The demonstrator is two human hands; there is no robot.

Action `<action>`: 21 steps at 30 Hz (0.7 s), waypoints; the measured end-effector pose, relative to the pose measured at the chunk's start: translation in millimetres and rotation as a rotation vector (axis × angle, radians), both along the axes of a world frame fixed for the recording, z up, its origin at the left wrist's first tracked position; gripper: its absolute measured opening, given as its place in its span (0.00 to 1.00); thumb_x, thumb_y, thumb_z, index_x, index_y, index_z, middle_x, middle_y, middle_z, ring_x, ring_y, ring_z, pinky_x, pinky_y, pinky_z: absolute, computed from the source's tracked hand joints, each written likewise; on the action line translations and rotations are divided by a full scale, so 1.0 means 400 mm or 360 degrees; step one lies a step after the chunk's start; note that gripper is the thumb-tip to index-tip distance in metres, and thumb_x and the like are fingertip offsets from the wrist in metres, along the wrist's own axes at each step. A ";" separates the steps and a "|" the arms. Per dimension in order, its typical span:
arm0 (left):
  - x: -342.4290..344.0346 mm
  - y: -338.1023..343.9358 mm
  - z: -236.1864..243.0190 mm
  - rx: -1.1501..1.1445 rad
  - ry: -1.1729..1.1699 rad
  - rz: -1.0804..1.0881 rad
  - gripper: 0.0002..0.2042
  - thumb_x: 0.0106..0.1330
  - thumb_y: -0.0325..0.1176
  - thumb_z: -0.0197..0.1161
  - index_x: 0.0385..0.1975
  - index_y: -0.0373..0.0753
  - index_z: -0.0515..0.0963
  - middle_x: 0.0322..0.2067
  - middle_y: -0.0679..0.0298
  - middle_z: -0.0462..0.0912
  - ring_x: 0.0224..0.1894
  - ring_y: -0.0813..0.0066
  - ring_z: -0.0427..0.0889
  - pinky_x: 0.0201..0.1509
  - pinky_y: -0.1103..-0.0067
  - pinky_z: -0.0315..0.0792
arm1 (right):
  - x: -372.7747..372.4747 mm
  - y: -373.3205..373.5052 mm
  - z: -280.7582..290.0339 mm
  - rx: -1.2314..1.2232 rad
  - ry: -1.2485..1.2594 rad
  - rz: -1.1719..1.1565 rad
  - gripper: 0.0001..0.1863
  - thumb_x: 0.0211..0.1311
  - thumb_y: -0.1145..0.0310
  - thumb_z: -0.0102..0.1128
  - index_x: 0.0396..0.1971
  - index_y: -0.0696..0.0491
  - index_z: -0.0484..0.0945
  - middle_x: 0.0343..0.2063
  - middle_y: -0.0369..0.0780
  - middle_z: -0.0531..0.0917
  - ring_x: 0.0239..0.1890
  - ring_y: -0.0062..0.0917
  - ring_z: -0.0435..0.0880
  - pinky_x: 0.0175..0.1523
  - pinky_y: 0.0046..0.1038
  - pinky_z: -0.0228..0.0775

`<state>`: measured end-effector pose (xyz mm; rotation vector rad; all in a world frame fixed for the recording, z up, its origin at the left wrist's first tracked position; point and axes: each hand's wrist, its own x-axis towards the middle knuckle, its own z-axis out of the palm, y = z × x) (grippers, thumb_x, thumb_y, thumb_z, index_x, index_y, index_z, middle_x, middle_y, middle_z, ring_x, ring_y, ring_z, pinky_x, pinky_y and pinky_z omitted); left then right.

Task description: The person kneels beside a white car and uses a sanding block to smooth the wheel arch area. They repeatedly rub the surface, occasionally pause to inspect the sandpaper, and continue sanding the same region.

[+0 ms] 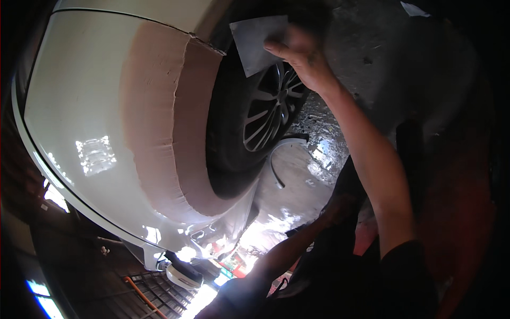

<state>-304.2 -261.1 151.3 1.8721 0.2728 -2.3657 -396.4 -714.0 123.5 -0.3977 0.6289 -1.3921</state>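
Observation:
My right hand is closed on a thin, flat grey sheet, thumb across its near face and the other fingers blurred or hidden behind. Whether it is a filler spreader or a piece of sandpaper, I cannot tell. The sheet is raised in front of the dark tyre, apart from the white car fender. Pinkish-brown filler covers the fender around the wheel arch, with a rough ridge running along it. Low by my dark-clothed leg, my left hand lies in shadow, its fingers unclear.
A spoked wheel sits inside the arch. On the wet-looking floor lies a curved grey trim strip. The car's side mirror sticks out at the lower left, and a white scrap lies far right.

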 end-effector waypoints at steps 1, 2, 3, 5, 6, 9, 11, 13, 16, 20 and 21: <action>0.007 0.007 0.001 0.0052 -0.0064 -0.0049 0.13 0.74 0.46 0.56 0.47 0.44 0.77 0.19 0.76 0.71 0.12 0.89 0.65 0.12 0.88 0.55 | 0.011 -0.009 -0.003 -0.0084 -0.0015 -0.0020 0.17 0.62 0.68 0.67 0.49 0.59 0.79 0.43 0.40 0.86 0.47 0.23 0.84 0.56 0.26 0.73; 0.005 0.006 0.001 0.0103 -0.0124 -0.0094 0.15 0.74 0.45 0.56 0.51 0.42 0.77 0.21 0.77 0.72 0.14 0.90 0.66 0.14 0.90 0.56 | 0.023 -0.014 -0.009 -0.0168 -0.0026 -0.0036 0.18 0.63 0.68 0.67 0.50 0.58 0.79 0.44 0.39 0.86 0.47 0.23 0.83 0.56 0.26 0.72; 0.002 -0.003 0.008 0.0078 -0.0082 -0.0102 0.13 0.74 0.46 0.56 0.47 0.45 0.77 0.19 0.76 0.71 0.12 0.89 0.65 0.12 0.88 0.55 | 0.031 -0.016 -0.001 -0.0249 -0.0039 -0.0044 0.18 0.64 0.67 0.66 0.51 0.58 0.78 0.45 0.38 0.85 0.48 0.23 0.83 0.56 0.27 0.71; 0.002 -0.027 0.017 0.0027 0.0004 -0.0121 0.11 0.74 0.48 0.55 0.37 0.50 0.77 0.14 0.75 0.68 0.08 0.86 0.63 0.08 0.86 0.52 | 0.026 -0.008 0.012 -0.0219 0.0075 -0.0047 0.18 0.64 0.67 0.67 0.51 0.58 0.78 0.46 0.39 0.85 0.48 0.23 0.83 0.57 0.27 0.72; 0.001 -0.038 0.018 0.0029 -0.0007 -0.0143 0.11 0.74 0.48 0.56 0.37 0.50 0.77 0.13 0.75 0.68 0.08 0.86 0.63 0.08 0.86 0.52 | 0.018 -0.007 0.022 -0.0209 0.0140 -0.0054 0.18 0.64 0.68 0.67 0.51 0.57 0.79 0.46 0.39 0.85 0.49 0.23 0.83 0.57 0.28 0.72; -0.004 -0.063 0.025 0.0023 -0.0053 -0.0221 0.11 0.73 0.48 0.57 0.36 0.49 0.77 0.13 0.75 0.68 0.08 0.86 0.62 0.08 0.86 0.52 | 0.023 -0.008 0.028 -0.0219 0.0145 -0.0135 0.17 0.63 0.69 0.67 0.50 0.59 0.79 0.46 0.40 0.86 0.50 0.24 0.83 0.59 0.29 0.72; -0.004 -0.068 0.031 0.0003 -0.0102 -0.0288 0.11 0.73 0.49 0.58 0.37 0.49 0.77 0.13 0.74 0.67 0.08 0.86 0.61 0.09 0.86 0.51 | 0.021 -0.014 0.032 -0.0233 0.0234 -0.0164 0.17 0.63 0.70 0.67 0.50 0.60 0.79 0.45 0.41 0.86 0.50 0.24 0.83 0.59 0.29 0.72; -0.007 -0.097 0.045 0.0055 -0.0041 -0.0272 0.11 0.72 0.49 0.59 0.39 0.49 0.76 0.14 0.74 0.68 0.08 0.85 0.60 0.09 0.86 0.50 | 0.017 -0.013 0.038 -0.0242 0.0265 -0.0161 0.17 0.63 0.70 0.67 0.50 0.61 0.79 0.44 0.41 0.86 0.49 0.25 0.83 0.59 0.29 0.73; -0.005 -0.100 0.048 0.0100 -0.0051 -0.0239 0.12 0.72 0.50 0.60 0.40 0.49 0.75 0.15 0.75 0.68 0.09 0.85 0.60 0.10 0.86 0.50 | 0.004 -0.008 0.034 -0.0255 0.0230 -0.0147 0.17 0.63 0.69 0.67 0.49 0.61 0.79 0.44 0.42 0.86 0.48 0.24 0.84 0.57 0.29 0.74; -0.006 -0.110 0.043 0.0134 -0.0102 -0.0287 0.13 0.71 0.50 0.61 0.41 0.49 0.75 0.16 0.75 0.68 0.10 0.86 0.61 0.10 0.86 0.51 | -0.011 -0.004 0.010 -0.0192 0.0215 -0.0157 0.17 0.63 0.69 0.68 0.49 0.61 0.80 0.42 0.42 0.87 0.46 0.24 0.84 0.54 0.28 0.76; -0.002 -0.106 0.040 0.0109 -0.0062 -0.0293 0.13 0.71 0.50 0.61 0.42 0.49 0.76 0.16 0.75 0.68 0.10 0.86 0.61 0.11 0.86 0.51 | -0.017 -0.003 0.015 -0.0141 0.0216 -0.0162 0.17 0.63 0.69 0.68 0.48 0.61 0.80 0.42 0.41 0.87 0.45 0.24 0.84 0.53 0.28 0.76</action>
